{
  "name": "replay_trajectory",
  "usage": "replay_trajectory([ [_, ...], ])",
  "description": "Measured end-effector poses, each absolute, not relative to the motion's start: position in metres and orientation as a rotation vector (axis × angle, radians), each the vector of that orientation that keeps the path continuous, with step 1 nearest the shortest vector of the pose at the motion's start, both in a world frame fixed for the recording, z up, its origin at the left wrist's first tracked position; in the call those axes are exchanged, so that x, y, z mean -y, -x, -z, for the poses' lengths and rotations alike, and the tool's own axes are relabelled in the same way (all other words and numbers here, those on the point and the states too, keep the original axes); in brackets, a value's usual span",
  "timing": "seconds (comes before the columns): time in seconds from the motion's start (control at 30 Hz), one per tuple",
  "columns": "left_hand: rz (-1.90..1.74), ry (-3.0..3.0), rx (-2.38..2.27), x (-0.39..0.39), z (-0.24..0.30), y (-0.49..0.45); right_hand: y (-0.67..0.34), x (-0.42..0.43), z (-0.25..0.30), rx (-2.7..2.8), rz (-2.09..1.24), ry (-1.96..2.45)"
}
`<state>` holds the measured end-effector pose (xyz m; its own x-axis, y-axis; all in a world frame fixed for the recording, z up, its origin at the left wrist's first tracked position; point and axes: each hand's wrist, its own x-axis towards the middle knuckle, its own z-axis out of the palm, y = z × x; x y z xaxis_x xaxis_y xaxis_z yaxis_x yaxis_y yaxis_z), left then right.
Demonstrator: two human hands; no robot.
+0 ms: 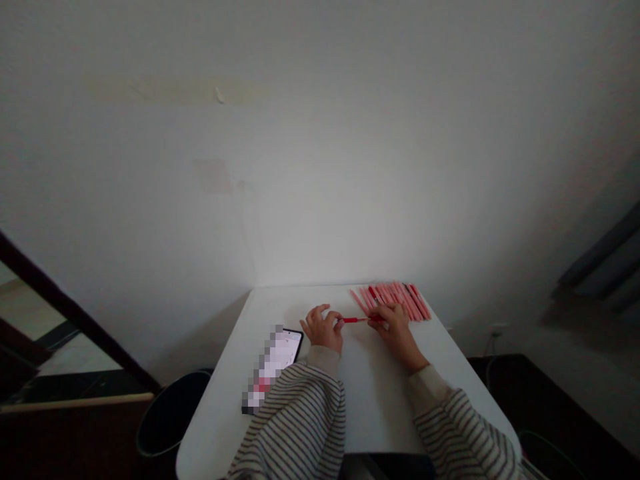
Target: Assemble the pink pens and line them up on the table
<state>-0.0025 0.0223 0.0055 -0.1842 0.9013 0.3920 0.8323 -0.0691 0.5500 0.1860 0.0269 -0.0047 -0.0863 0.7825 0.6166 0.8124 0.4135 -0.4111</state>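
A red pen (356, 320) lies level between my two hands, just above the white table (370, 393). My left hand (323, 329) pinches its left end, the other fingers curled. My right hand (395, 325) is closed around its right end. Behind my right hand, a row of several pink and red pens (400, 299) lies side by side near the table's far right edge. Both my sleeves are striped.
A phone (275, 367) lies face up on the table left of my left arm. A dark round bin (167, 417) stands on the floor at the table's left. A plain wall rises right behind the table. Another bin rim (545, 453) shows at lower right.
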Motion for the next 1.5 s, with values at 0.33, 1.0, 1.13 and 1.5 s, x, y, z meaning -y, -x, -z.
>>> replay_trajectory([
  [0.33,-1.173,-1.939,-2.075,-0.017,-0.003,-0.002,-0.188,-0.031,0.007,1.85,0.146,1.453],
  [1.0,-1.397,-1.919,-2.072,-0.029,0.012,0.002,-0.187,-0.027,0.001,1.854,0.165,1.469],
  [1.13,-1.428,-1.889,-2.086,-0.032,0.016,0.004,-0.187,-0.027,0.002,1.836,0.136,1.418],
  [1.5,-1.49,-2.06,-1.959,-0.042,0.024,0.017,-0.189,-0.03,0.004,1.86,0.133,1.452],
])
